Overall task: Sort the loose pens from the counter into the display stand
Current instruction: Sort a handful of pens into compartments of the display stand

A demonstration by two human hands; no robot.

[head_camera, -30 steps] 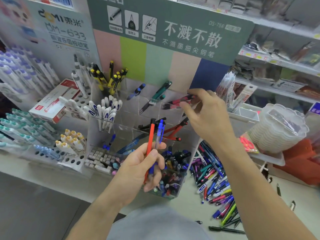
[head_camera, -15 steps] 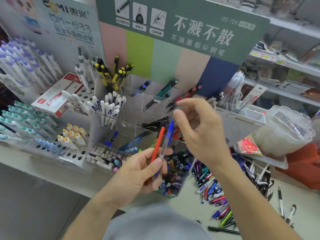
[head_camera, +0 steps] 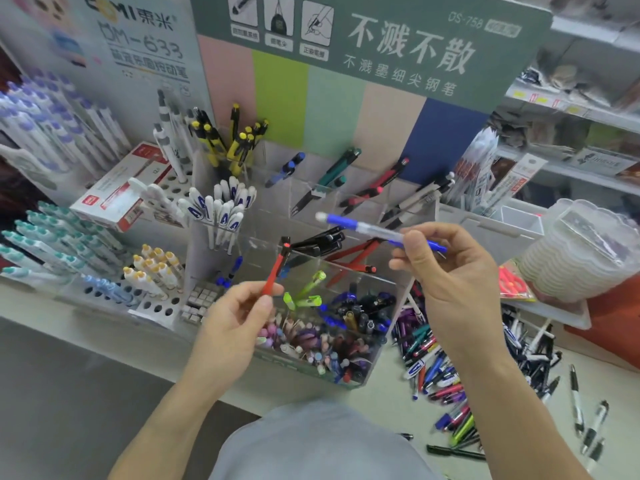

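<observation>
My left hand (head_camera: 235, 323) pinches a red pen (head_camera: 276, 268) with a black clip end, tilted up over the front of the clear display stand (head_camera: 384, 351). My right hand (head_camera: 446, 271) holds a blue pen (head_camera: 367, 229) almost level above the stand's middle compartments. The stand's back compartments hold a few blue, green, red and white pens; the middle ones hold black and red pens; the front bins are full of mixed pens. A pile of loose pens (head_camera: 436, 368) lies on the counter to the right of the stand.
Racks of white and teal pens (head_camera: 62, 244) and a red-and-white box (head_camera: 117, 188) stand at the left. A stack of clear plastic containers (head_camera: 581, 258) sits at the right, beside an orange object. Shelves run along the back right. More loose pens (head_camera: 585, 420) lie at the far right.
My right hand left the back red-pen compartment, came to my left hand and took the blue pen from it. My left hand now holds only the red pen.
</observation>
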